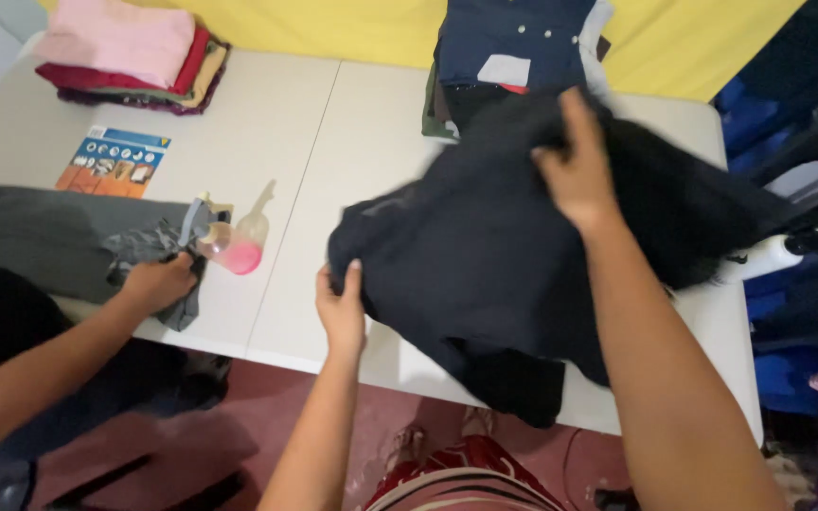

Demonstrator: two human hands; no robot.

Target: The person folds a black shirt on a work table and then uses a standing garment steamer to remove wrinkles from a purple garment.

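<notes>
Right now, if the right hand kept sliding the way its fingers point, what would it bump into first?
The right hand grips the dark garment and points toward the table's far edge. Going straight on, it would probably first meet the folded navy clothes stack, though depth is hard to judge.

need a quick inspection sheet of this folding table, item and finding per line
surface: white folding table, centre seam, yellow cloth along the far edge.
job's things: dark garment spread on the table, one end hanging over the near edge.
clutter: folded pink and red stack far left; dark folded pile far centre; spray bottle with pink liquid; printed card.
hands: left hand grips the garment's near edge; right hand grips its far side.
cables: nothing seen.
surroundings: another person's hand on grey cloth; reddish floor.
</notes>
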